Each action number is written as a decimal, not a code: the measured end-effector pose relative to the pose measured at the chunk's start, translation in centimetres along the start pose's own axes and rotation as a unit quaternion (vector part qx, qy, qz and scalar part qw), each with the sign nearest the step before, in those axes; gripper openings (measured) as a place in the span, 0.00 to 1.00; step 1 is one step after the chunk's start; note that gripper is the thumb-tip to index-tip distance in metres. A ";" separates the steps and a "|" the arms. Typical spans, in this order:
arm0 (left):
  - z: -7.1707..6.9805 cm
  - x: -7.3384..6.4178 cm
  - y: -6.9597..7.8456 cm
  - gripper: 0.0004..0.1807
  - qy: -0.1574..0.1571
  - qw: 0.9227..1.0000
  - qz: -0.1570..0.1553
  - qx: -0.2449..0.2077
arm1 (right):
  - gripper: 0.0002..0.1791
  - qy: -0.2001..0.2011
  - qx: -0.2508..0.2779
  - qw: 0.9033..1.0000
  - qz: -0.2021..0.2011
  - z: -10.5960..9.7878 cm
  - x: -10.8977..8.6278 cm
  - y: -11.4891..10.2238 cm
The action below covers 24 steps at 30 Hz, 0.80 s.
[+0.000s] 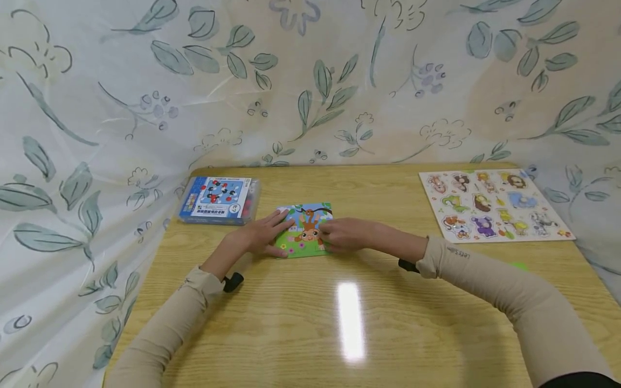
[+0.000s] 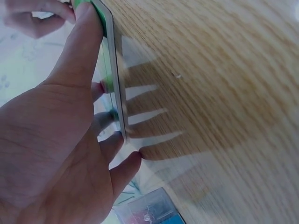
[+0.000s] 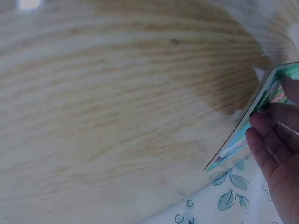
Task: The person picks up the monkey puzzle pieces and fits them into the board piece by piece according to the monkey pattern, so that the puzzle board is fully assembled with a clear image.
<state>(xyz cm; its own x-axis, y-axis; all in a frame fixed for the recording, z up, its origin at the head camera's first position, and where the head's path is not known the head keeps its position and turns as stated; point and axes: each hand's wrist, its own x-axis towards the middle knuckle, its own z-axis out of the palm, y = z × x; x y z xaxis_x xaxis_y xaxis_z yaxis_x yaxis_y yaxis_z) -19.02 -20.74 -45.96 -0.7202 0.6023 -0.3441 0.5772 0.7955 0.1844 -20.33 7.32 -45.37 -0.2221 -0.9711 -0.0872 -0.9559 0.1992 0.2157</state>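
A small square picture puzzle (image 1: pixel 305 245) lies on the table, showing an upside-down monkey under a branch, with green ground and flowers. My left hand (image 1: pixel 264 234) rests on its left side with fingers spread; in the left wrist view the thumb (image 2: pixel 84 28) lies over the puzzle's near corner and the other fingers reach along its edge. My right hand (image 1: pixel 346 234) is over the puzzle's right side, fingers bent. In the right wrist view its fingertips (image 3: pixel 254 119) touch the picture close to the edge; I cannot tell whether they pinch a piece.
A clear plastic case with a blue molecule-pattern cover (image 1: pixel 220 199) stands left of the puzzle, close to my left fingers. At the right lies a large white animal puzzle board (image 1: pixel 466 207). A bright green item (image 1: pixel 520 266) shows behind my right sleeve. Flowered cloth (image 1: pixel 310 108) hangs behind the table.
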 end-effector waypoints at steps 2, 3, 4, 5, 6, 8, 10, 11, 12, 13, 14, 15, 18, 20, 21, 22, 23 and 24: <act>-0.1 0.0 0.0 0.51 -0.004 1.000 -0.002 -0.002 | 0.16 0.015 0.000 1.000 0.005 0.1 0.0 -0.2; -0.1 0.0 0.0 0.50 -0.005 1.000 -0.002 -0.003 | 0.17 0.022 -0.005 1.000 0.008 0.2 0.1 -0.3; -0.1 0.0 0.0 0.51 -0.006 1.000 -0.003 -0.003 | 0.17 0.029 -0.008 0.999 0.012 0.3 0.1 -0.4; -0.2 0.0 0.0 0.51 -0.007 1.000 -0.004 -0.003 | 0.17 0.036 -0.012 0.999 0.015 0.4 0.2 -0.5; -0.2 0.0 0.0 0.51 -0.007 1.000 -0.004 -0.003 | 0.18 0.041 -0.018 0.999 0.019 0.5 0.2 -0.6; -0.2 0.1 0.0 0.50 -0.007 1.000 -0.004 -0.001 | 0.18 0.049 -0.031 0.998 0.025 0.7 0.3 -0.7; -0.2 0.1 0.0 0.50 -0.006 1.000 -0.001 0.002 | 0.18 0.053 -0.033 0.998 0.031 0.8 0.3 -0.9; -0.2 0.1 0.0 0.50 -0.006 1.000 -0.001 0.003 | 0.17 0.056 -0.033 0.997 0.035 0.9 0.3 -0.9; -0.2 0.1 0.0 0.50 -0.004 1.000 0.000 0.005 | 0.17 0.058 -0.033 0.997 0.039 0.9 0.3 -1.0; -0.2 0.2 -0.1 0.50 -0.003 1.000 0.000 0.006 | 0.17 0.059 -0.033 0.997 0.044 0.9 0.3 -1.0; -0.2 0.1 -0.1 0.50 0.000 1.000 0.001 0.006 | 0.17 0.062 -0.032 0.996 0.048 0.9 0.3 -1.1; -0.2 0.1 -0.1 0.50 0.002 1.000 0.002 0.007 | 0.17 0.065 -0.031 0.996 0.052 0.9 0.2 -1.1; -0.2 0.1 -0.2 0.50 0.004 1.000 0.004 0.009 | 0.17 0.078 -0.030 0.995 0.058 0.9 0.1 -1.3; -0.2 0.1 -0.1 0.51 0.004 1.000 0.006 0.009 | 0.16 0.086 -0.042 0.994 0.056 0.9 0.1 -1.5; -0.2 0.1 -0.1 0.51 0.006 1.000 0.007 0.010 | 0.15 0.089 -0.049 0.993 0.055 0.9 0.0 -1.6; -0.1 0.1 -0.1 0.51 0.009 1.000 0.008 0.011 | 0.14 0.089 -0.058 0.993 0.055 1.0 0.0 -1.6; -0.1 0.1 -0.1 0.51 0.012 1.000 0.009 0.015 | 0.14 0.088 -0.068 0.992 0.054 1.0 0.0 -1.7; -0.1 0.0 -0.1 0.50 0.015 1.000 0.009 0.017 | 0.14 0.089 -0.076 0.992 0.054 1.0 0.0 -1.7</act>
<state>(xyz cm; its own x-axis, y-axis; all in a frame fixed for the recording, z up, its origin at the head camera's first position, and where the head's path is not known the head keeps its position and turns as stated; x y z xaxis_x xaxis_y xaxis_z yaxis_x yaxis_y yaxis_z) -19.10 -20.76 -45.93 -0.7209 0.6183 -0.3129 0.6023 0.7824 0.1585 -18.86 7.14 -46.73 -0.2703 -0.9559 0.1146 -0.8857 0.2935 0.3598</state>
